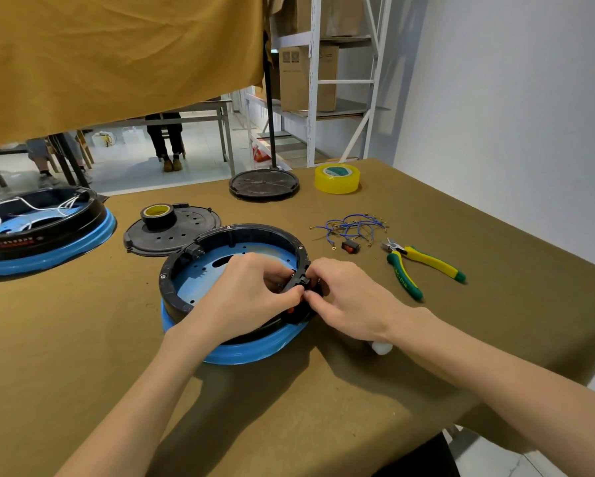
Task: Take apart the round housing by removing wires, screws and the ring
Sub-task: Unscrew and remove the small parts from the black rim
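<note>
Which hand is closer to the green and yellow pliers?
The right hand. It works at the round housing's right rim, with the pliers lying just beyond it to the right. The left hand is farther, inside the housing.

Single head-worn view, looking forward and down, close over the table [323, 390], wide-angle

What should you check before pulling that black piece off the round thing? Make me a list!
1. Blue wires out of the round housing: ok, they lie loose on the table, and none show inside.
2. Both hands on the black part at the ring: ok, left hand and right hand pinch it.
3. Part already loose: cannot tell, fingers hide it.
4. Screws out: cannot tell, too small to see.
5. Pliers handy: ok, beside the right hand.
6. Housing flat on the table: ok.
</note>
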The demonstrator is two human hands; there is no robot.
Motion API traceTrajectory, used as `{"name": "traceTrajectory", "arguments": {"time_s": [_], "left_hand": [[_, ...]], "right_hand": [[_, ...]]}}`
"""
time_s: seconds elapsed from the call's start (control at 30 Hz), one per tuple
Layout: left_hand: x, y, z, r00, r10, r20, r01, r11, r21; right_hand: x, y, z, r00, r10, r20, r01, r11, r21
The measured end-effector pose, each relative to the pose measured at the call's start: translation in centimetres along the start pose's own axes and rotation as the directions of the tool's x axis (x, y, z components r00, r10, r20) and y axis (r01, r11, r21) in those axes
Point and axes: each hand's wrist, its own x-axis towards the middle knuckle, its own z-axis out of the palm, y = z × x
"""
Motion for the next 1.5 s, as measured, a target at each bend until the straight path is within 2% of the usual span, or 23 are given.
{"name": "traceTrajectory", "arguments": {"time_s": [0.13,0.23,0.3,0.37,0.47,0.57,0.6,0.63,0.7,0.77,0.87,0.97,1.07,1.23,1.5], "left_hand": [[-0.3,0.0,0.0,0.999,0.027,-0.019,-0.027,1.0,0.005],[-0.2,-0.2,0.2,0.999,0.026,-0.044,-0.024,0.999,0.047],[0.0,-0.3,0.3,0.999,-0.003,-0.04,0.006,0.997,0.079],[0.1,-0.2,0.2,0.999,-0.01,-0.032,0.013,0.995,0.101],[0.0,-0.1,0.0,1.0,0.013,-0.006,-0.013,0.997,0.078],[-0.1,-0.2,-0.2,1.0,-0.012,0.003,0.012,0.999,0.047],[0.0,-0.3,-0.3,1.0,-0.022,0.014,0.022,0.999,0.037],[0.1,-0.2,-0.4,0.999,-0.029,0.033,0.028,0.999,0.025],[0.2,-0.2,-0.8,0.996,-0.033,0.084,0.033,0.999,-0.007],[0.1,-0.2,-1.5,0.989,-0.029,0.142,0.039,0.997,-0.066],[-0.4,-0.3,-3.1,0.968,-0.049,0.246,0.085,0.987,-0.138],[-0.7,-0.6,-4.2,0.945,-0.075,0.318,0.111,0.989,-0.097],[-1.3,-0.9,-4.1,0.954,-0.097,0.282,0.108,0.994,-0.025],[-2.6,-1.1,-2.7,0.994,-0.07,0.089,0.063,0.995,0.072],[-2.9,-0.3,-2.6,0.993,-0.072,0.093,0.049,0.971,0.234]], "right_hand": [[-1.1,0.8,0.2,0.995,0.063,-0.073,-0.057,0.995,0.081],[-2.2,1.9,0.1,0.934,0.277,-0.226,-0.286,0.958,-0.008],[-2.4,2.0,0.1,0.877,0.47,-0.103,-0.481,0.853,-0.205],[-2.3,1.9,0.7,0.844,0.532,0.06,-0.484,0.806,-0.341],[-2.1,1.6,0.3,0.857,0.5,0.123,-0.474,0.86,-0.187],[-3.2,2.1,-1.6,0.853,0.509,0.115,-0.522,0.827,0.209],[-3.9,2.2,-2.1,0.858,0.498,0.123,-0.511,0.811,0.285],[-4.5,2.2,-2.5,0.875,0.467,0.128,-0.483,0.829,0.281],[-5.5,2.4,-2.7,0.923,0.375,0.085,-0.382,0.922,0.072],[-5.7,2.6,-2.8,0.963,0.271,0.003,-0.266,0.947,-0.179],[-5.1,2.8,-3.1,0.987,0.164,-0.006,-0.159,0.948,-0.275],[-4.2,2.9,-2.8,0.999,0.052,0.009,-0.047,0.952,-0.302],[-3.3,3.0,-2.6,0.999,-0.031,-0.033,0.017,0.939,-0.343],[-3.5,3.7,-2.9,0.989,-0.111,-0.098,0.067,0.928,-0.368],[-2.4,2.5,-3.7,0.978,-0.199,-0.058,0.148,0.865,-0.48]]}}
